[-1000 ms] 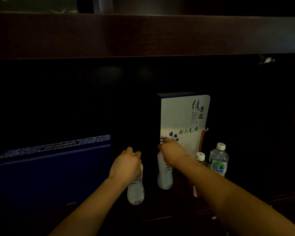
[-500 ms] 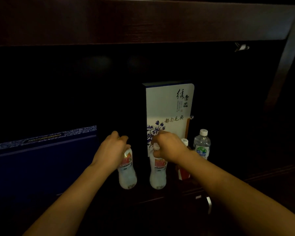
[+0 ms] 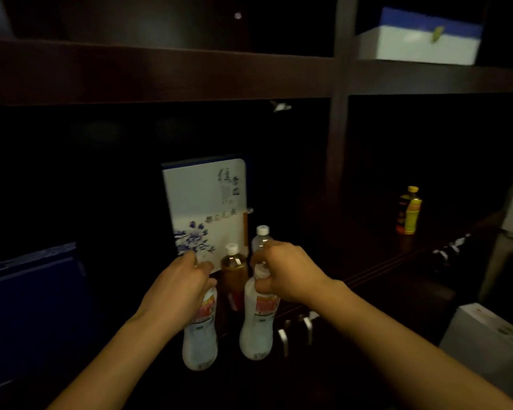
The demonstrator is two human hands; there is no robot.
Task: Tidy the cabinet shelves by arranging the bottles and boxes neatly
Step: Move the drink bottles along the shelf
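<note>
Two white bottles with red labels hang in front of the dark cabinet. My left hand (image 3: 181,287) grips the left white bottle (image 3: 200,340) near its neck. My right hand (image 3: 288,272) grips the right white bottle (image 3: 258,327) at its cap. Behind them on the shelf stand a brown tea bottle (image 3: 234,272) and a clear water bottle (image 3: 261,236), the latter partly hidden by my right hand. A tall white box with blue flowers (image 3: 205,202) stands upright at the back.
A dark blue box (image 3: 30,279) lies at the left on the same shelf. A yellow-labelled bottle (image 3: 408,210) stands in the right compartment. A white and blue box (image 3: 421,39) sits on the upper shelf. Cabinet door handles (image 3: 296,329) and a white carton (image 3: 486,344) are lower right.
Both hands have pulled the two white bottles toward me and off the shelf. The view has swung right, showing the right compartment and the upper box.
</note>
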